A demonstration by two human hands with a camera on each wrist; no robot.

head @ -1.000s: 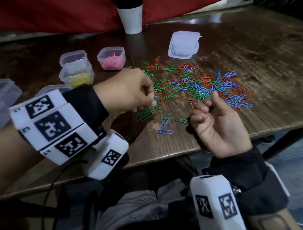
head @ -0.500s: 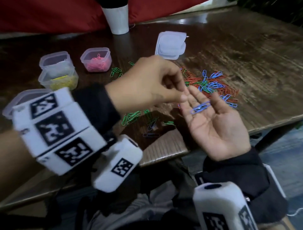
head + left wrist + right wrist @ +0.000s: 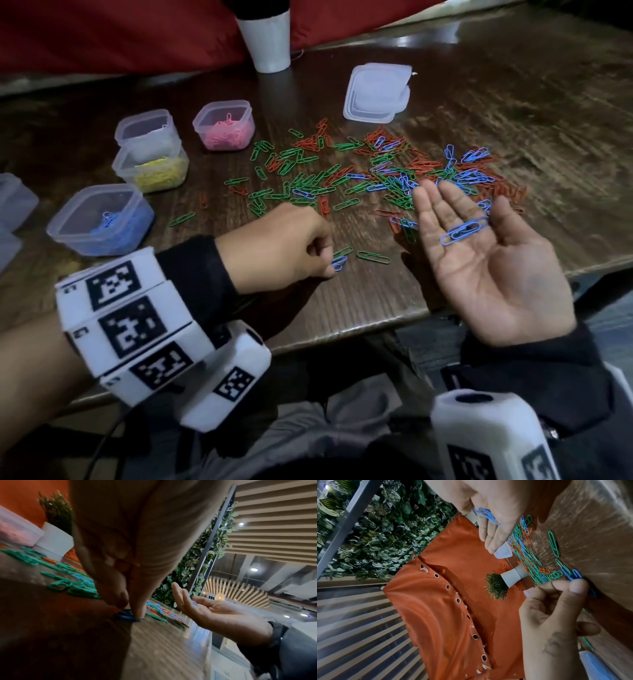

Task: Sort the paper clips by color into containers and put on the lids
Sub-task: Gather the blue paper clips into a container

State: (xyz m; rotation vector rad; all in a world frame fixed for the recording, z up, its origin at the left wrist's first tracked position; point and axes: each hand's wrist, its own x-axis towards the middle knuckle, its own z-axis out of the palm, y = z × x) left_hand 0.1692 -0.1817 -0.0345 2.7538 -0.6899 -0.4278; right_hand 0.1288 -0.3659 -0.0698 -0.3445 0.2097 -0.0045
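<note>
Green, red and blue paper clips (image 3: 376,174) lie scattered on the wooden table (image 3: 513,113). My left hand (image 3: 329,270) is down near the table's front edge, thumb and finger pinching a blue paper clip (image 3: 339,265) that still touches the wood; the left wrist view shows the same pinch (image 3: 126,616). My right hand (image 3: 469,219) is held palm up and flat just to the right, with a few blue clips (image 3: 464,231) lying loose on it, also visible in the right wrist view (image 3: 486,514). A clear tub of blue clips (image 3: 99,219) stands at the left.
Behind the blue tub stand a tub of yellow clips (image 3: 152,164), a tub of pink clips (image 3: 224,125) and another clear tub (image 3: 147,126). A stack of lids (image 3: 376,92) lies at the back, by a white cup (image 3: 269,41). More clear tubs (image 3: 13,202) sit at the far left.
My left hand has left the right palm and dropped to the table, where it now pinches a blue clip. The right hand has opened flat and holds blue clips on its palm.
</note>
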